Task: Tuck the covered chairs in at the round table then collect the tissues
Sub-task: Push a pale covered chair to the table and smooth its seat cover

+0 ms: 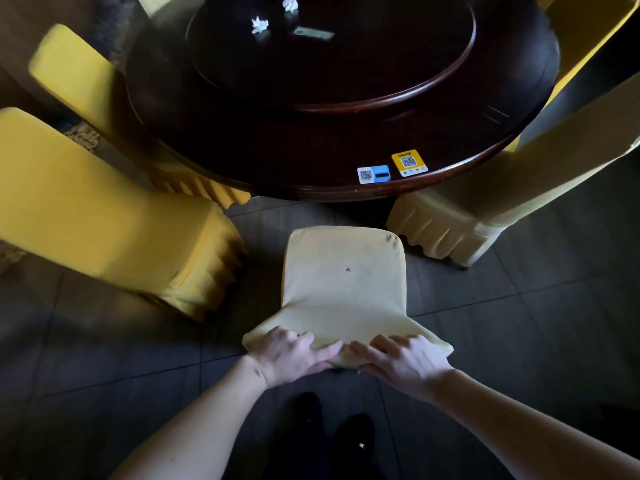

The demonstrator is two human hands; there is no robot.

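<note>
Chair (344, 282) in the pale cover stood at lower centre of the frame, its seat edge just short of the tabletop (311, 140) rim and not yet under it. Both hands held the top of its backrest: the left hand (294, 353) lay on the left part of the top edge with fingers draped over the front and thumb underneath, and the right hand (403, 358) did the same on the right part, the two index fingers nearly meeting. Each grip was closed round the padded edge, bunching the cover a little.

Judging by this, the tucking step was in hand. A brighter yellow chair (104, 209) at left sat angled and clear of the table, a second yellow chair (69, 74) at upper left looked closer in, and a pale chair (502, 188) at right had its seat front partly under the rim.

The next move probably called for a straight push toward the upper part of the frame, keeping the seat centred in the gap between the neighbouring skirts so the covers did not snag.

Two crumpled tissues (259, 25) (290, 3) lay at the top of the frame on the turntable (346, 95), untouched; collecting them would likely mean reaching well across. Two QR stickers (408, 162) sat near the table's near edge.
</note>
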